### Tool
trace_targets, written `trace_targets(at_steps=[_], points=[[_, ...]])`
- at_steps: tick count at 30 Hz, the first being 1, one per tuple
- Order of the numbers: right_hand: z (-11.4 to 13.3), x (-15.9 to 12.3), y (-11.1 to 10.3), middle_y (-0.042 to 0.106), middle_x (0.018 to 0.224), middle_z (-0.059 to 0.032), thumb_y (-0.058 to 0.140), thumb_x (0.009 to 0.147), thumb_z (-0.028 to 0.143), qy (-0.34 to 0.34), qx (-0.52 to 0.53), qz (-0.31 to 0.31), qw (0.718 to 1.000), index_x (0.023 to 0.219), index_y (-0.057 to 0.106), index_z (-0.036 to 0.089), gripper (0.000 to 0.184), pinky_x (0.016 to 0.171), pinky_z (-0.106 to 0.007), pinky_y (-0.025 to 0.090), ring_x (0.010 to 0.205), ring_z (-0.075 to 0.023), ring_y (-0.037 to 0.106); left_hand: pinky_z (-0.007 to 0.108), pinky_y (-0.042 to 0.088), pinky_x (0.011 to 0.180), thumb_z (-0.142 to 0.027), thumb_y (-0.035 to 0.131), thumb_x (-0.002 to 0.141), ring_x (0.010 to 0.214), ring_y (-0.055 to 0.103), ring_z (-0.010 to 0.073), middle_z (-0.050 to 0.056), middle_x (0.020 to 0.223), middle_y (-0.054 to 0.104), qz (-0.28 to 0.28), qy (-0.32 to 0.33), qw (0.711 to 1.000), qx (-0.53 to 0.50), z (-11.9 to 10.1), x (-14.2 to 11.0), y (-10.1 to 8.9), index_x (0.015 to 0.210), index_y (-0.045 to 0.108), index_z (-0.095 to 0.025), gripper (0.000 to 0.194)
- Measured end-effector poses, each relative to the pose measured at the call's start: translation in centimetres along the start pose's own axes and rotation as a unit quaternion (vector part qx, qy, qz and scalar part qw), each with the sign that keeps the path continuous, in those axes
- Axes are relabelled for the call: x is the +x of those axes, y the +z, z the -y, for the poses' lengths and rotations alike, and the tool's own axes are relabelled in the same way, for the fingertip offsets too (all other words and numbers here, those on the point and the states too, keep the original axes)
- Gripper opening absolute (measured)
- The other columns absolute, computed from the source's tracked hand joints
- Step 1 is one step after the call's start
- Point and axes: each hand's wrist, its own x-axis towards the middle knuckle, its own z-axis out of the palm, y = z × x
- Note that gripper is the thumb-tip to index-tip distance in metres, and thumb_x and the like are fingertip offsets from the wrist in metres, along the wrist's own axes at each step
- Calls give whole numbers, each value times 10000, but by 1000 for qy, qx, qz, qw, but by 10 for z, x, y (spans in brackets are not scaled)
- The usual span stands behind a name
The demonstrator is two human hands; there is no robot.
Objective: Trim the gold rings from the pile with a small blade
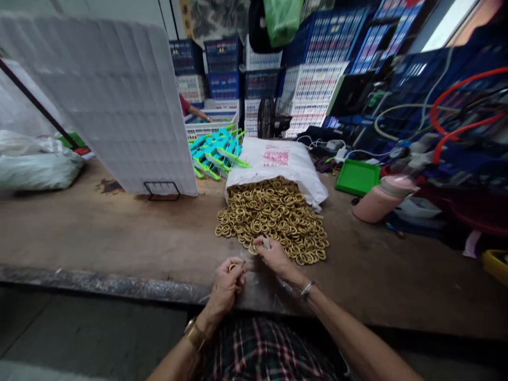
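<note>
Gold-coloured metal rings (273,217) spill in a heap from the mouth of a white woven sack (286,156) lying on the table. In front of the heap, my left hand (228,280) is closed, with a small gold ring (232,268) showing between its fingers. At the heap's near edge is my right hand (275,258), its thumb and fingers pinched together beside the nearest rings. Something pale grey shows at its fingers. Whether a ring sits in that pinch, I cannot make out.
A white panel on a wire stand (162,190) rises at left. Turquoise and green plastic parts (218,151) lie behind the heap. To the right are a green tray (357,177) and a pink bottle (379,200). Stacked crates (224,66) and a co-worker's arm (198,112) are behind.
</note>
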Motion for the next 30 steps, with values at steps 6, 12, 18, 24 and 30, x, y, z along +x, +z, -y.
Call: trace_targets(at_steps=[6,12,18,24,30], points=[[8,-12,7,399,470,91,512,666,272,74,97,52,991,793,575,186,166,400,-181,247,387,-56,318,213,398,558,-229,519,771,551,488,93,-23,624,563,-48,215,934,282,8,-1,-1,970,618,-166,231],[13,-19,9,339,438,121,548,622,288,166,216,111,956,749,522,191,161,324,-165,163,310,-26,225,282,462,755,-229,510,779,797,619,168,68,881,693,-22,262,912,315,5,4,0,911,654,-165,205],[11,-23,12,465,526,80,576,627,370,180,246,122,944,707,501,177,222,305,-159,180,315,-14,274,227,440,584,-321,512,781,594,564,123,15,654,638,9,181,947,267,-1,3,3,838,639,-157,215],[7,-27,18,371,448,98,568,691,443,119,168,120,971,623,450,185,291,323,-165,179,322,-21,258,173,254,383,-454,548,741,374,329,45,-74,466,428,20,15,987,156,-8,-1,5,808,553,-151,311],[8,-26,20,472,474,50,493,744,369,59,74,134,986,601,502,168,246,371,-175,220,386,-45,321,153,212,353,-503,543,734,379,366,36,-55,569,482,53,-40,996,64,-1,1,3,843,514,-165,356]])
